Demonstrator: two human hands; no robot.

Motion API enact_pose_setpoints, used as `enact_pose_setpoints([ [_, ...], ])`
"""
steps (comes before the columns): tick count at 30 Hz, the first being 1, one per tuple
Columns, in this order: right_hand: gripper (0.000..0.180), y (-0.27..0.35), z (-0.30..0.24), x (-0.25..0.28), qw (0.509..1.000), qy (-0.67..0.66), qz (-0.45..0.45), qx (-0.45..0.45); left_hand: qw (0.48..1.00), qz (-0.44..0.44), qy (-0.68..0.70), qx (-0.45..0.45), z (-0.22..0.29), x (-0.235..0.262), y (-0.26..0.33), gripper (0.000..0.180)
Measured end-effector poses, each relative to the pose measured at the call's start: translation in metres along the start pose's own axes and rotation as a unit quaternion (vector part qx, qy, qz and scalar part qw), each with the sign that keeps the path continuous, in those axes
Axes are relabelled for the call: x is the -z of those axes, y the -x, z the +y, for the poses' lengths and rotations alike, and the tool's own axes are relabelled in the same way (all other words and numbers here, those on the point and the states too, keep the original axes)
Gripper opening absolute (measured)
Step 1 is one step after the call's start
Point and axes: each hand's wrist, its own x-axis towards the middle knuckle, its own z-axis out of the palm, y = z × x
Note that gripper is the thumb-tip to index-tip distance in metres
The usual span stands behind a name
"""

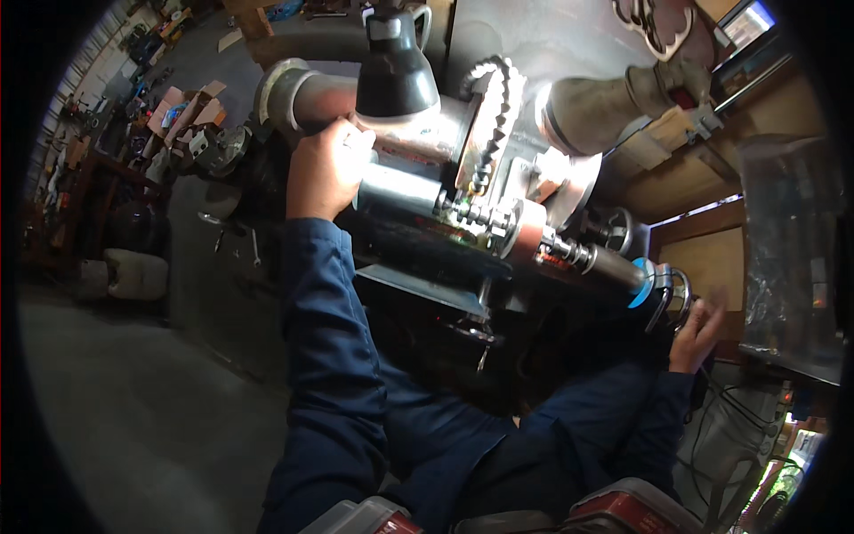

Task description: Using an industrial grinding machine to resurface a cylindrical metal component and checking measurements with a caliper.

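Note:
A metal-working machine (463, 178) fills the middle of the view, with a shiny cylinder, a segmented coolant hose (492, 116) and a black cone-shaped cover (396, 71). My left hand (327, 167) is closed around the left end of the shiny cylinder (400, 191). My right hand (696, 331) reaches the round handwheel (669, 298) at the machine's right end, behind a blue ring; the fingers look spread and blurred against the wheel. Both forearms wear dark blue sleeves.
Grey concrete floor (133, 392) lies to the left. Clutter of boxes and metal parts (191, 125) sits at the upper left. A wooden cabinet (703, 240) and a clear plastic sheet (787, 240) stand on the right. Red-lidded boxes (623, 509) show at the bottom.

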Motion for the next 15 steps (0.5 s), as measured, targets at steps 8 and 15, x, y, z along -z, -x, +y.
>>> enact_pose_setpoints([
  [8, 0.038, 0.013, 0.001, -0.025, 0.994, 0.055, -0.028, 0.090, 0.999, -0.010, 0.019, 0.039, 0.000, 0.003, 0.004, 0.017],
  [15, 0.038, 0.011, -0.027, -0.032, 0.997, 0.045, -0.060, 0.004, 0.999, -0.013, 0.038, 0.032, 0.001, 0.006, 0.001, 0.034],
])
